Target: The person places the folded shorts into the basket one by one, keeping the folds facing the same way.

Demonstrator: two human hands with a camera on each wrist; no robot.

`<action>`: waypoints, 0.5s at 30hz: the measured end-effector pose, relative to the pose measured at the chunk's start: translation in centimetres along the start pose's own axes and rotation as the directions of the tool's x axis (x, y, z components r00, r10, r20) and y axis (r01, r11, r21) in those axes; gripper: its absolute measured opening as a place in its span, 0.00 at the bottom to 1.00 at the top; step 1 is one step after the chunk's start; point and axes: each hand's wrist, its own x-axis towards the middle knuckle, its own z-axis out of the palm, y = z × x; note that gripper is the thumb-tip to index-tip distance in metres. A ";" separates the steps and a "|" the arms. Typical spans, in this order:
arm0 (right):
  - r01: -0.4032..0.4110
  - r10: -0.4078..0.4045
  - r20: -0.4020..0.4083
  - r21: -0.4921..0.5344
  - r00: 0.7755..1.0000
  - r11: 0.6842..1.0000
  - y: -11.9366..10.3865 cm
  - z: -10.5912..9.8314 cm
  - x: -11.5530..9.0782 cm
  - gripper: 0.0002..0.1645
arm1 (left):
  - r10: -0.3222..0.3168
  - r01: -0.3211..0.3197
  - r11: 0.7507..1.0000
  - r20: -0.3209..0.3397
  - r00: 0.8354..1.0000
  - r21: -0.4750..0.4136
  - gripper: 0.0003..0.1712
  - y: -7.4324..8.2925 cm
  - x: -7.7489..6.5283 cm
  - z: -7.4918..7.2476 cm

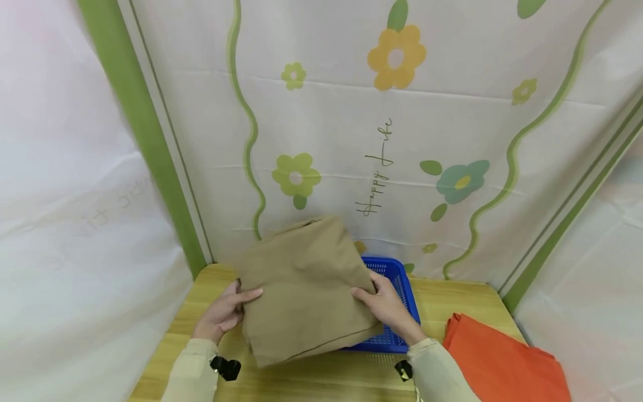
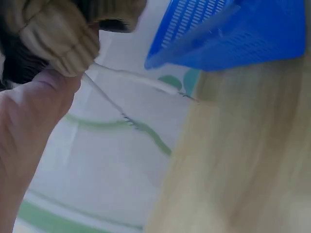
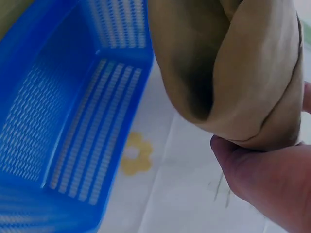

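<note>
A folded khaki garment is held up between both hands, overlapping a blue plastic basket in the head view. At its left edge my left hand grips it, thumb on top. My right hand pinches the right edge, thumb over the near face. A gathered, elastic-looking part of the garment shows by the left thumb, with thin pale cords hanging near it. From the right wrist, the garment's rounded fold appears beside the basket, whose slotted inside is visible.
Orange folded cloth lies at the right of the wooden table. Behind the table hangs a white curtain with printed flowers, and more white fabric closes in both sides. Small black devices are strapped at the wrists.
</note>
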 end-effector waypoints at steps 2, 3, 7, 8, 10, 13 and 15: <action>-0.022 0.021 -0.043 -0.018 0.999 1.000 0.9 -0.9 -0.2 0.26 | -0.020 0.021 0.998 -0.021 1.000 0.061 0.51 0.3 1.5 1.1; -0.030 0.028 -0.065 -0.023 0.997 0.999 1.3 -1.3 -0.3 0.27 | -0.027 0.030 0.995 -0.035 0.999 0.099 0.52 0.4 2.3 1.7; -0.055 0.046 -0.127 -0.072 0.991 0.996 3.1 -2.5 -0.6 0.33 | 0.018 0.015 0.956 -0.109 0.994 0.294 0.53 0.3 5.2 4.4; -0.067 0.055 -0.136 -0.083 0.989 0.994 3.6 -2.8 -0.7 0.34 | 0.034 0.015 0.937 -0.134 0.990 0.349 0.53 0.2 5.8 5.1; -0.090 0.074 -0.145 -0.104 0.987 0.990 4.5 -3.3 -0.8 0.36 | 0.075 0.000 0.896 -0.151 0.986 0.445 0.49 -0.2 6.9 6.4; -0.116 0.098 -0.146 -0.123 0.984 0.986 5.9 -4.0 -1.0 0.39 | 0.107 0.007 0.839 -0.178 0.978 0.544 0.43 -1.1 8.2 7.9; -0.141 0.121 -0.145 -0.135 0.982 0.981 6.7 -4.2 -1.2 0.40 | 0.107 0.019 0.814 -0.182 0.978 0.580 0.38 -1.8 8.9 8.6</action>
